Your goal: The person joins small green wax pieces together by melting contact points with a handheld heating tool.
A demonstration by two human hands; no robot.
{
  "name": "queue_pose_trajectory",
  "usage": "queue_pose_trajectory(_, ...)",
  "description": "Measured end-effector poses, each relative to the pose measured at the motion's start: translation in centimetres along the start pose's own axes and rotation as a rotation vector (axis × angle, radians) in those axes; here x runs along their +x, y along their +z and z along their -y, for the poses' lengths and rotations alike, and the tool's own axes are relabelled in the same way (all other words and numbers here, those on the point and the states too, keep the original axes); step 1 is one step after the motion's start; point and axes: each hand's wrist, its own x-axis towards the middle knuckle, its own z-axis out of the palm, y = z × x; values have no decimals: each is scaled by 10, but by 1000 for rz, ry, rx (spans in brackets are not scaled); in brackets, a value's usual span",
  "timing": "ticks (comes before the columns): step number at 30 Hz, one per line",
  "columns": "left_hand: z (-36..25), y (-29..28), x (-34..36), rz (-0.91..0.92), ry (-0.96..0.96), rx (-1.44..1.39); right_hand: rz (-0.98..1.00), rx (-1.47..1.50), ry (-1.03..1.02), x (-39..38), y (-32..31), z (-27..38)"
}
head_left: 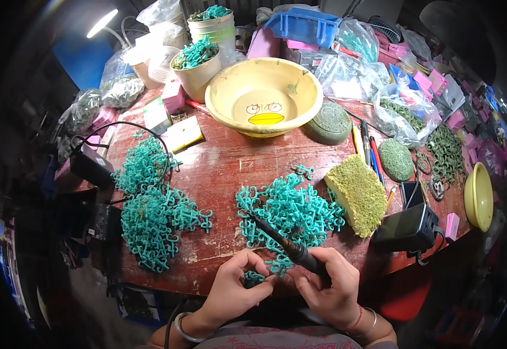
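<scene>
My right hand [333,291] is closed round the dark handle of a pen-like tool, seemingly a soldering iron [291,247], its thin tip pointing up and left over a heap of small teal hooked pieces [294,206]. My left hand [233,291] is curled, thumb and fingers pinching a small teal piece [253,278]. Both hands are close together at the table's near edge, their fingertips almost meeting by another teal piece [279,265]. A second, larger heap of teal pieces [151,224] spreads to the left.
A yellow basin [218,96] stands at the back of the worn red table [218,168]. Right of the near heap sit a yellow-green sponge block [355,195], pens [374,154] and a black box-like device [407,230]. Buckets of teal pieces [198,67] stand far left, bags [404,110] far right.
</scene>
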Motion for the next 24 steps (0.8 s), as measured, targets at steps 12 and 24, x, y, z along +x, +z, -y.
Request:
queue_pose_trajectory(12,3,-2,3,19,56,22,-14,3,-32,1,3,-1)
queue_pose_trajectory(24,2,0,3,-12,29,15,15,-59,-36,0,2,1)
